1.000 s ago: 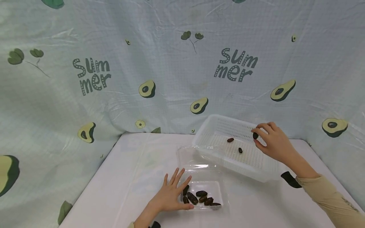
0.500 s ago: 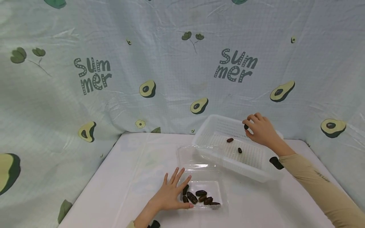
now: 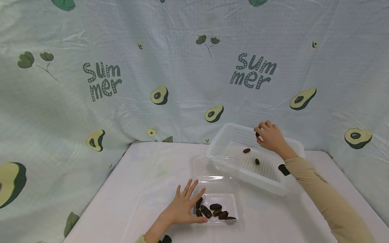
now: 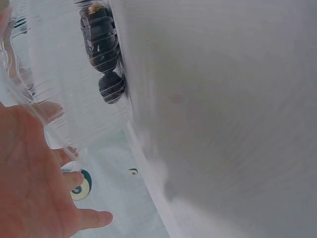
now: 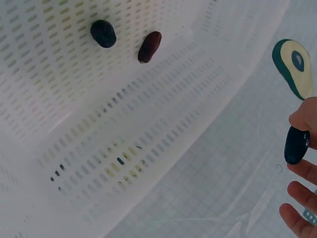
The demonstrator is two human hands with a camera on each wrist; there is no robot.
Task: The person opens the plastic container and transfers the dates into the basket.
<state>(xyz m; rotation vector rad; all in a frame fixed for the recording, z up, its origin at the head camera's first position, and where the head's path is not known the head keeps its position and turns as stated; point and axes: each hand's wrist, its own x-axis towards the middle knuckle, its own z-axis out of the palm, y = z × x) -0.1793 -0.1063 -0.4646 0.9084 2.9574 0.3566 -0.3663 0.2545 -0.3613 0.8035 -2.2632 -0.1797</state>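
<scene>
My right hand [image 3: 271, 137] pinches a dark date [image 5: 297, 145] between thumb and fingertips, above the far rim of a white perforated plastic basket [image 3: 218, 138]. Inside the basket lie a reddish-brown date [image 3: 247, 150] and a darker date [image 3: 257, 161], apart from each other. My left hand [image 3: 182, 207] is spread with straight fingers over the left side of a clear plastic clamshell box [image 3: 231, 197]. Its thumb reaches the front edge of that box. Several dark dates [image 3: 206, 211] lie in the box, some partly behind the left hand.
The box's hinged clear lid [image 3: 199, 165] is folded back and overlaps the basket's near left corner in the head view. A white cloth covers the table [image 3: 146, 189]. Behind it hangs a curtain [image 3: 179, 67] printed with avocados and lettering.
My right hand has moved left and away from me across the basket, still pinching the date. The left hand and the box stay in place.
</scene>
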